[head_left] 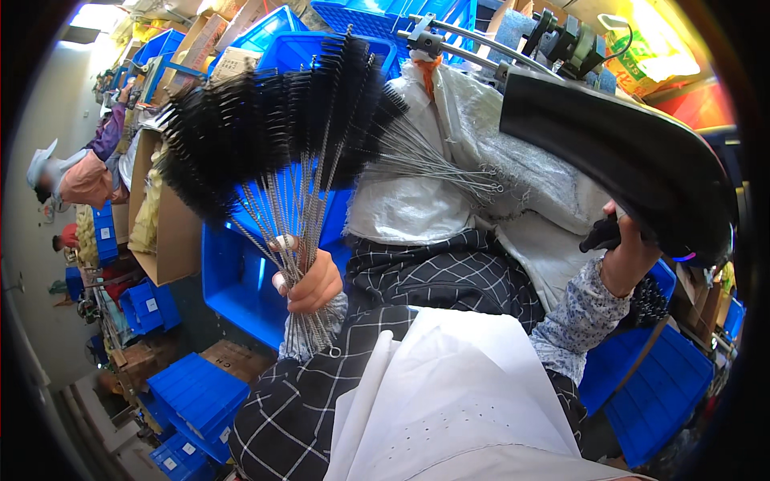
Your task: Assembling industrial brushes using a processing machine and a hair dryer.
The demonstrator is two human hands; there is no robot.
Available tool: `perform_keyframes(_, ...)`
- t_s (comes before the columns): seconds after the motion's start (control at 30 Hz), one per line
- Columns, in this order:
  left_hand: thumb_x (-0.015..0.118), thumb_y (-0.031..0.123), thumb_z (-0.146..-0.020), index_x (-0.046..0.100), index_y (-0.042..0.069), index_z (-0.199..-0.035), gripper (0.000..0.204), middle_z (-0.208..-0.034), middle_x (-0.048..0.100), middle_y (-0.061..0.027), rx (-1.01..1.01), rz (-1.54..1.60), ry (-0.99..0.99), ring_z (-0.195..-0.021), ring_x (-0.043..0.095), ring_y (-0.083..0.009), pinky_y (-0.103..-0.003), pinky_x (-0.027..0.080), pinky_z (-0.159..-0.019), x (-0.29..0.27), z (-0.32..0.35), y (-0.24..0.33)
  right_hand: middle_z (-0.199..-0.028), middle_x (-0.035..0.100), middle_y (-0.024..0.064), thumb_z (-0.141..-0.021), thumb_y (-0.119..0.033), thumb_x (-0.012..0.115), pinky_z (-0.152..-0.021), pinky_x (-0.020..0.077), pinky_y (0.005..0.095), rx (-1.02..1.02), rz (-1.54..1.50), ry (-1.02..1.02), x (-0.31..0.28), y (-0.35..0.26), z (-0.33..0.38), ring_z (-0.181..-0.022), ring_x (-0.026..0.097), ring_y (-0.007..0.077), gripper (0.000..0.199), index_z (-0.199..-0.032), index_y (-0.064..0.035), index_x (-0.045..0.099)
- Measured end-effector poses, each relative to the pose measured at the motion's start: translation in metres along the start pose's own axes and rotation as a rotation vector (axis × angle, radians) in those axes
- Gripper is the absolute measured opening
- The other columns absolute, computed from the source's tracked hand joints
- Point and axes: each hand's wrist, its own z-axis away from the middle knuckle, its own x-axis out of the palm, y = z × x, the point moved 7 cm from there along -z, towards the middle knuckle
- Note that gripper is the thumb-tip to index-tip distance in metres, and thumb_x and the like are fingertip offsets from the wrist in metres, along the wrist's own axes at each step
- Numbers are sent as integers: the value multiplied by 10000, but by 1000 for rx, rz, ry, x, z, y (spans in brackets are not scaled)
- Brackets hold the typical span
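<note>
My left hand (309, 280) is closed round the twisted wire stems of a bundle of bottle brushes (265, 120), whose black bristle heads fan upward. Below the fist, the looped wire ends stick out. Off to the right, my right hand (627, 252) grips a large black hair dryer (609, 136); its wide nozzle points left toward the brushes. Another bunch of wire-stemmed brushes (449, 170) lies across white woven sacking (401, 210) in front of my lap, its bristles partly hidden behind the held bundle.
A blue crate (233, 276) stands beside my left knee, and more blue bins (654, 393) are at lower right. Metal rods with a clamp (425, 38) reach across the top. At left are a cardboard box (178, 220), stacked blue bins (196, 393) and a person (84, 178).
</note>
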Motion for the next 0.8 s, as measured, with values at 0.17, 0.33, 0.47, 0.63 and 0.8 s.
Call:
perform_keyframes(0.17,504,-31,-722,279,254,-1273,660,-641,504,-88,-21,-455,346,-474,538,-160,-239,455,-422,-7,21,24,-747,548,111,-729,-48,530,-616,439,270,-331,561,40,0,-23,0,-622,519,161,164,-856,56,516)
perform_keyframes(0.33,494,-56,-741,335,78,-1212,515,-671,501,-91,-276,-1246,1109,-433,480,-126,-212,373,-380,5,44,46,-762,554,113,-714,-2,505,-575,445,265,-11,111,103,-11,-6,-3,-609,526,162,206,-910,61,499)
perform_keyframes(0.47,491,-79,-738,388,18,-1156,441,-624,491,-53,-395,-1382,1247,-461,485,-105,-204,371,-402,11,39,44,-767,555,115,-710,-2,515,-549,445,263,-126,246,54,-18,-2,-9,-593,523,165,245,-944,63,484)
perform_keyframes(0.63,523,-10,-739,503,-13,-1053,314,-673,527,-66,-642,-1849,1361,-500,523,-125,-237,395,-452,4,42,61,-779,559,113,-707,-16,533,-541,445,269,17,115,16,0,-10,-15,-593,523,164,253,-943,59,482)
perform_keyframes(0.8,606,35,-633,509,52,-1035,415,-810,552,-154,-723,-2757,1024,-621,564,-297,-339,457,-539,24,36,88,-753,562,99,-704,-19,547,-567,437,269,70,218,-14,-4,1,-17,-586,517,154,206,-892,53,505)
